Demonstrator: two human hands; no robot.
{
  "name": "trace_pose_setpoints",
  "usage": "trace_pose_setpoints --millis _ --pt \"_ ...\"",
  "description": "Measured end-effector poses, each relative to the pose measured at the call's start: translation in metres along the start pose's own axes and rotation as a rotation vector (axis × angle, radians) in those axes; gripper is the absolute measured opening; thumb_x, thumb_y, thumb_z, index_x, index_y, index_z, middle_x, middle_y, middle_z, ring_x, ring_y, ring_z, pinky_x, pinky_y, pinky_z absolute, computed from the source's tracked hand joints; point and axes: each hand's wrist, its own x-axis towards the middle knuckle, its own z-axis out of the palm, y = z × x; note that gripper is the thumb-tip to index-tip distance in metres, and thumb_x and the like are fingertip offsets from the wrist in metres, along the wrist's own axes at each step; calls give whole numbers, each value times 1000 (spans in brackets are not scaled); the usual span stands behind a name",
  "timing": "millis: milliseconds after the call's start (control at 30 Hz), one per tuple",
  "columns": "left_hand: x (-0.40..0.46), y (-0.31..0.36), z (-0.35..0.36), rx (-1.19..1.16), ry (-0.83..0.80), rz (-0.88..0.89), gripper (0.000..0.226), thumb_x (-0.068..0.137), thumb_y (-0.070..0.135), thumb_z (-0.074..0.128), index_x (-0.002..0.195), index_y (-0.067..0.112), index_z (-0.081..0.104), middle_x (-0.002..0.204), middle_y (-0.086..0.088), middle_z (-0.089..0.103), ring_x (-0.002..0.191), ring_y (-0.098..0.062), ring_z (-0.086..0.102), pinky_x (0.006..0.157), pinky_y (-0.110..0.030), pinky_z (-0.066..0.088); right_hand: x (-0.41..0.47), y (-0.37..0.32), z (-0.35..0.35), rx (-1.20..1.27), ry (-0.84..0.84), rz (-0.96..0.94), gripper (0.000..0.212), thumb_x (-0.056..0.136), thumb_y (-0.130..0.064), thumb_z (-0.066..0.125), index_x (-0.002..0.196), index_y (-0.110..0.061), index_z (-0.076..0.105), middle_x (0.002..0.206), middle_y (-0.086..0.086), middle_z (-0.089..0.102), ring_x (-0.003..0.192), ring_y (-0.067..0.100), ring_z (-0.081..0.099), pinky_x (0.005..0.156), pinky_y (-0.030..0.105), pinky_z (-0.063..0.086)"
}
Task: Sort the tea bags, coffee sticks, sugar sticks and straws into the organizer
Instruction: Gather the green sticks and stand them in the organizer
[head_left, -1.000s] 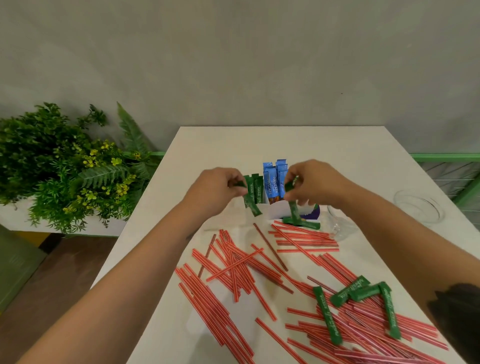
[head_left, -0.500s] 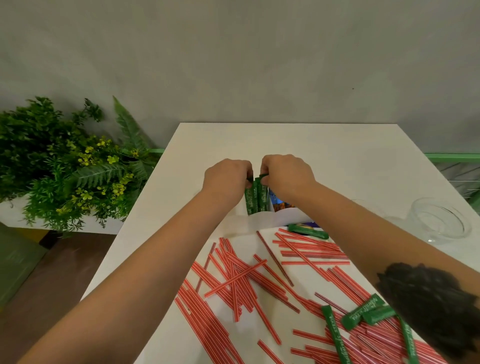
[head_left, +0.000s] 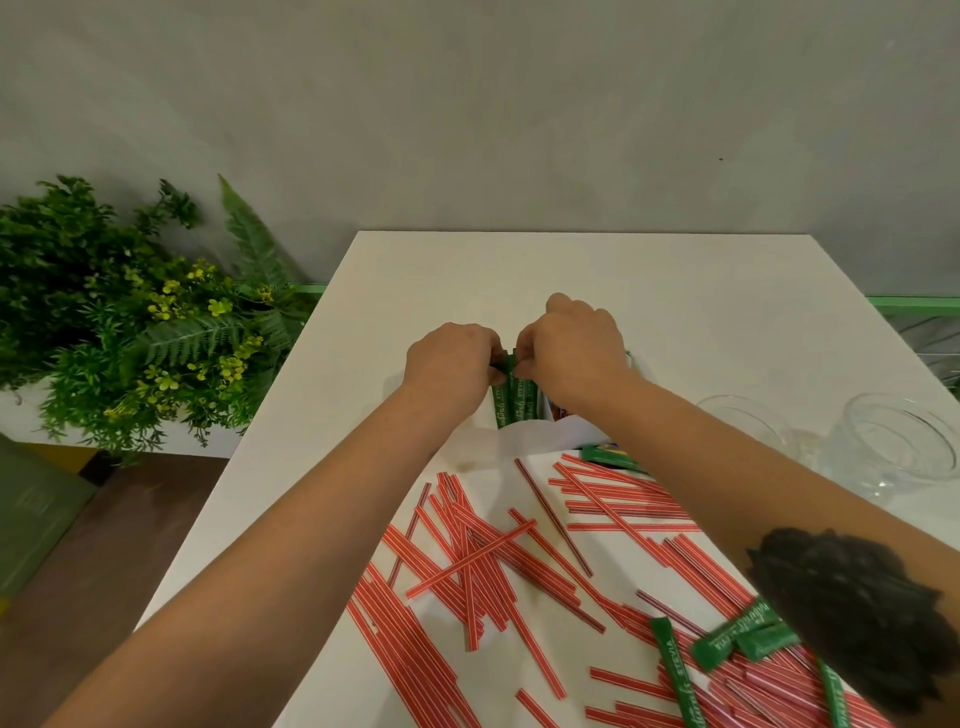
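My left hand (head_left: 451, 370) and my right hand (head_left: 574, 347) meet over the white organizer (head_left: 524, 436), both pinching the tops of upright green sugar sticks (head_left: 514, 397) that stand in it. My right hand hides the blue sticks behind. One green stick (head_left: 608, 457) lies by the organizer's right side. Red-and-white straws (head_left: 467, 566) are scattered over the table's near half. Several more green sticks (head_left: 727, 644) lie among the straws at the lower right.
The white table (head_left: 571, 270) runs back to a grey wall. Two glass bowls (head_left: 898, 447) stand at the right edge. A planter of green foliage (head_left: 130, 332) sits beside the table's left edge, over a brown floor.
Both hands came together from apart and lowered the green sticks upright into the organizer. The view shifted forward and down.
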Motion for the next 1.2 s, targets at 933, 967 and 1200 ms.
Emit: trace_pose_setpoints --millis 933,967,1200 --pt "-48 34 17 -203 218 221 15 89 25 57 102 17 53 98 1 55 88 -19 54 68 -33 45 -53 43 -18 307 206 138 10 87 -15 63 96 -19 65 98 3 52 98 20 48 77 31 40" --pt "-51 39 20 -204 208 255 15 89 25 56 102 18 54 100 1 56 90 -19 55 69 -33 45 -60 46 -20 319 203 158 9 87 -15 62 95 -19 66 97 1 53 96 18 49 76 29 40" --pt "-57 66 50 30 72 362 26 94 26 49 119 29 55 113 4 63 97 -22 62 71 -34 48 -116 66 -28 443 121 282 12 87 -15 62 94 -22 68 97 -4 66 76 9 50 71 23 39"
